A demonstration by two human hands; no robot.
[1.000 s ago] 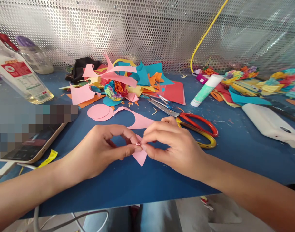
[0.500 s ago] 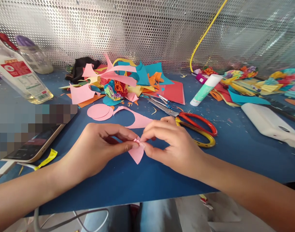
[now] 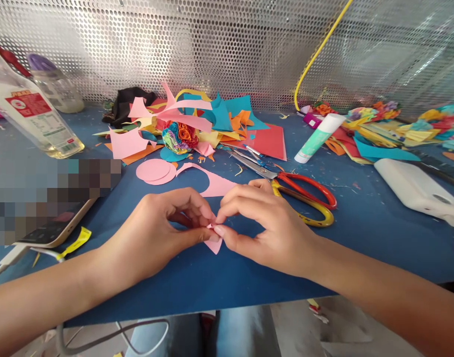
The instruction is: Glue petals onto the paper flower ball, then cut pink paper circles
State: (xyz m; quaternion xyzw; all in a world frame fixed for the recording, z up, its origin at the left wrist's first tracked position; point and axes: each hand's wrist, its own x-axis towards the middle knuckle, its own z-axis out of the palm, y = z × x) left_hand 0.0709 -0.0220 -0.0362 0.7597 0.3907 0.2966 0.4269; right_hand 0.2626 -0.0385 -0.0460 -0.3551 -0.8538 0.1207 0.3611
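Note:
My left hand (image 3: 158, 233) and my right hand (image 3: 266, 225) meet over the blue table (image 3: 227, 277) near its front edge. Both pinch one small pink paper piece (image 3: 215, 244) between thumb and fingertips; its upper end is rolled tight, and a pointed flap hangs below the fingers. Just behind the hands lie a pink cut-out scrap (image 3: 212, 182) and two stacked pink paper circles (image 3: 154, 171). Red and yellow handled scissors (image 3: 297, 191) rest right behind my right hand.
A heap of coloured paper scraps (image 3: 197, 124) with a rolled paper flower ball (image 3: 179, 136) sits mid-table. A glue tube (image 3: 316, 138), a white box (image 3: 416, 191), a phone (image 3: 51, 223) and an oil bottle (image 3: 33, 116) surround it. Perforated metal wall behind.
The pink piece has been rolled further; less of its flap shows below my fingers. Both hands stay in about the same spot.

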